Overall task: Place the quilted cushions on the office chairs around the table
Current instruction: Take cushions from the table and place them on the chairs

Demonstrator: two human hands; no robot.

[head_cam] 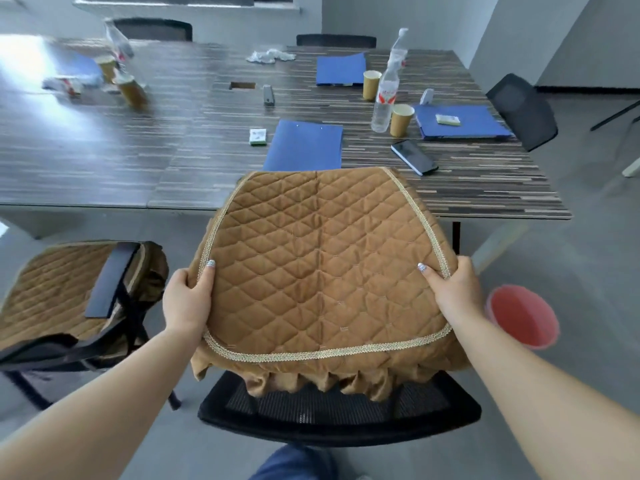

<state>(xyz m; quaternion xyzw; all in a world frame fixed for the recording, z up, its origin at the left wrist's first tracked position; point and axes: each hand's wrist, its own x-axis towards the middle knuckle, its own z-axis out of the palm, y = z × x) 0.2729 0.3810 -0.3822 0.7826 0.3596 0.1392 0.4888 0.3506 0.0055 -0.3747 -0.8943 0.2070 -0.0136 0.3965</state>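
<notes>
I hold a brown quilted cushion [322, 268] with gold braid trim flat in front of me, above a black mesh office chair [339, 415] whose backrest shows below the cushion's ruffled edge. My left hand [188, 299] grips the cushion's left edge and my right hand [450, 289] grips its right edge, thumbs on top. At the left, a second brown quilted cushion [52, 292] lies on the seat of another black office chair [114, 327].
A long striped wooden table [138, 150] carries blue folders [304, 145], a phone [414, 156], paper cups [401, 120] and plastic bottles [384, 98]. A pink bin [523, 317] stands on the floor at the right. More black chairs [523, 109] stand at the table's right and far sides.
</notes>
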